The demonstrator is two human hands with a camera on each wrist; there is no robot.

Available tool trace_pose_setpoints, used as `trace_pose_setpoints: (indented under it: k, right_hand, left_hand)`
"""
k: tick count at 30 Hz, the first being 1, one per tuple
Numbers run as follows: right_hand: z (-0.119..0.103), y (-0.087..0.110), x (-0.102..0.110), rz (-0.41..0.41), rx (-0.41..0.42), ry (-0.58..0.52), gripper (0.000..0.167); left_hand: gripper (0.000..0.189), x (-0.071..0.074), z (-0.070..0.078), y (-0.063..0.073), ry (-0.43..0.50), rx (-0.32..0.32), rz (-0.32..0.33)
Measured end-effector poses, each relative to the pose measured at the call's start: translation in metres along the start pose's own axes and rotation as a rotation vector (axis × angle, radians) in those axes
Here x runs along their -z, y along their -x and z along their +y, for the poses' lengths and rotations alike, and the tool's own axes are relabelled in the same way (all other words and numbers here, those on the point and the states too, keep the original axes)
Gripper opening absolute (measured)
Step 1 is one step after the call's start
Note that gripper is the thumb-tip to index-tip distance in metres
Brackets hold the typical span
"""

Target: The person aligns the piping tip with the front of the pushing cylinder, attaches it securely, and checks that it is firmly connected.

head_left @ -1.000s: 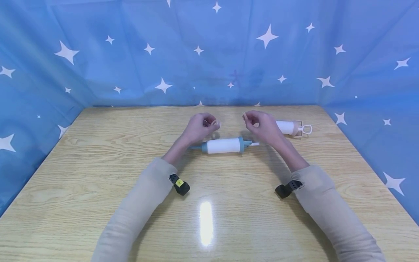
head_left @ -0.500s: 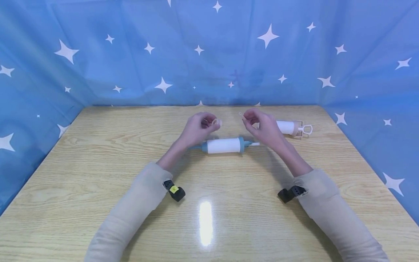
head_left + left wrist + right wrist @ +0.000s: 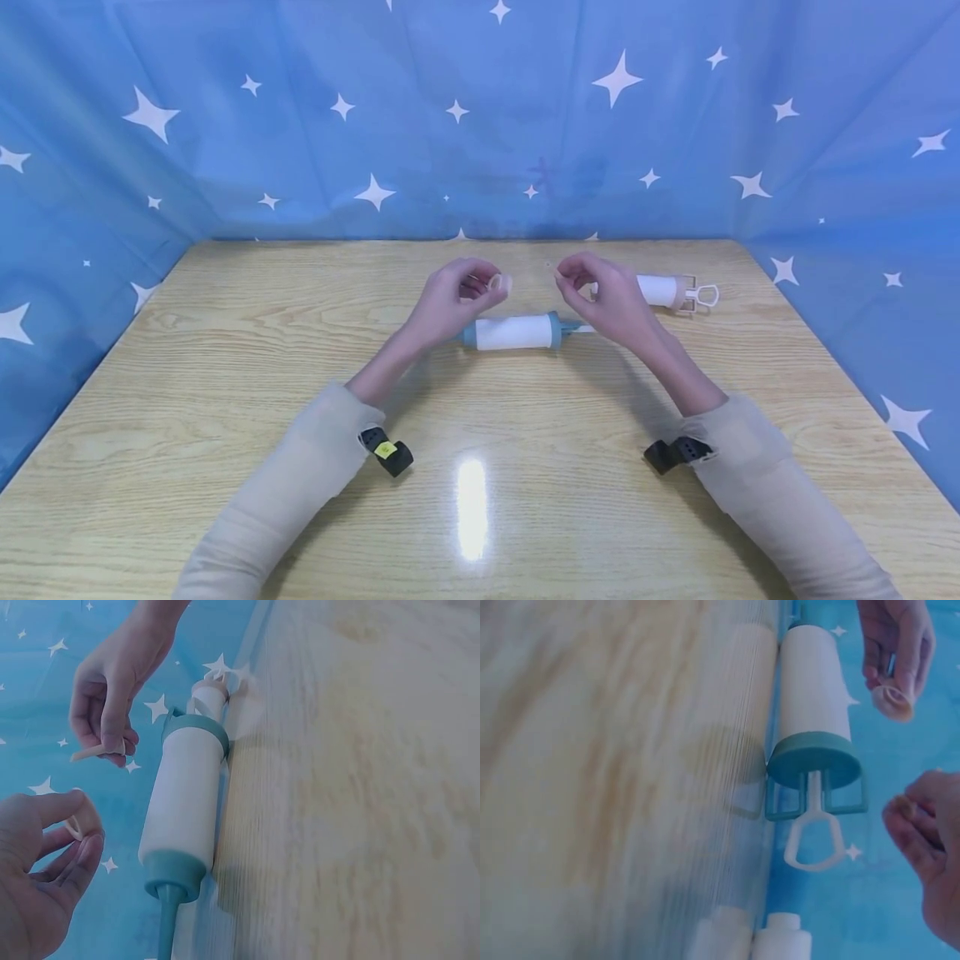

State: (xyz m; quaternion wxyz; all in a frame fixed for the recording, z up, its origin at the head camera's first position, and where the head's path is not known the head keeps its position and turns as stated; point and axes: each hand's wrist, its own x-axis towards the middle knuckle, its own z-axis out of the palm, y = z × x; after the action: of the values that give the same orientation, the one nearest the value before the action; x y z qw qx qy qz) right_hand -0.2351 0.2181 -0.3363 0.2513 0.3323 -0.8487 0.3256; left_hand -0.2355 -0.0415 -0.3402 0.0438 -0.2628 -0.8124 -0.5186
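Observation:
My left hand (image 3: 453, 296) pinches a small pale, translucent ring-shaped piece (image 3: 501, 284) between thumb and fingertips. In the left wrist view this ring (image 3: 88, 819) shows its curved wall and open middle. Opposite it, my right hand (image 3: 606, 290) pinches a small, slim beige piece (image 3: 88, 753), whose tip sticks out past the fingers. The two pieces are apart. Just in front of the hands lies a large white syringe (image 3: 513, 332) with blue-green ends, a thin nozzle (image 3: 169, 922) and a white loop handle (image 3: 815, 840).
A second white syringe (image 3: 656, 291) with a beige collar and white loop handle lies behind my right wrist, partly hidden by it. The wooden table (image 3: 225, 400) ends at a blue curtain (image 3: 465, 150) with white stars, along the back and both sides.
The slim piece in my right hand has swung to point left, towards the left hand. My left forearm has shifted left and the right one slightly right; both grips stay.

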Motion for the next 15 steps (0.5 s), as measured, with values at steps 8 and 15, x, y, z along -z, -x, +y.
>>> trace_pose_setpoints:
  k: [8, 15]
  right_hand:
    - [-0.006, 0.002, 0.002, -0.007, 0.035, 0.010, 0.010]
    - [-0.017, 0.005, 0.005, -0.033, 0.038, 0.040, 0.015]
  left_hand:
    - [0.031, -0.001, 0.006, 0.007, 0.048, -0.019, -0.004]
    - [0.031, -0.001, 0.012, 0.014, 0.096, -0.049, -0.017]
